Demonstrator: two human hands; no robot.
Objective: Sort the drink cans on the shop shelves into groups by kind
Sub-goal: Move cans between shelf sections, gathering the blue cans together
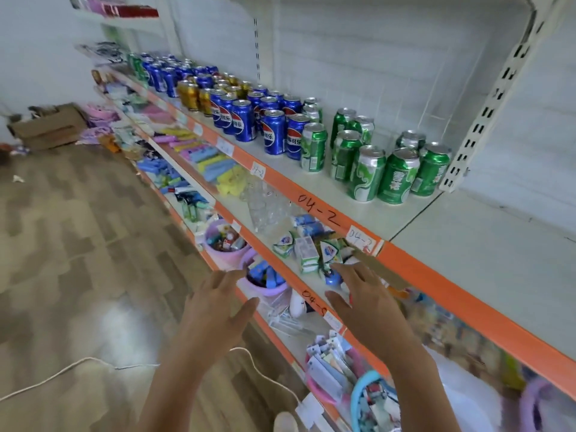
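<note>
On the top shelf [414, 210] the drink cans are already standing mostly in groups by kind, so the sorting is looking largely done. Taking the white slotted upright [486, 110] as landmark: just beside its foot the green cans [367, 169] are forming a cluster of about 10; farther from it along the shelf the blue cans [249, 120] are standing packed together; beyond those the gold cans [199, 95] are sitting in their own block; farthest from the upright a second batch of blue cans [162, 73] is standing, with 1 or 2 green ones at the very end, though blur is making that count uncertain. Judging from this, what is left is joining the 2 blue batches, split by the gold block, and bringing the far green strays to the cluster by the upright. The person's left hand [215, 310] and right hand [364, 304] are hovering well below the upright, in front of the lower shelves, fingers spread and relaxed, holding nothing and touching no can.
</note>
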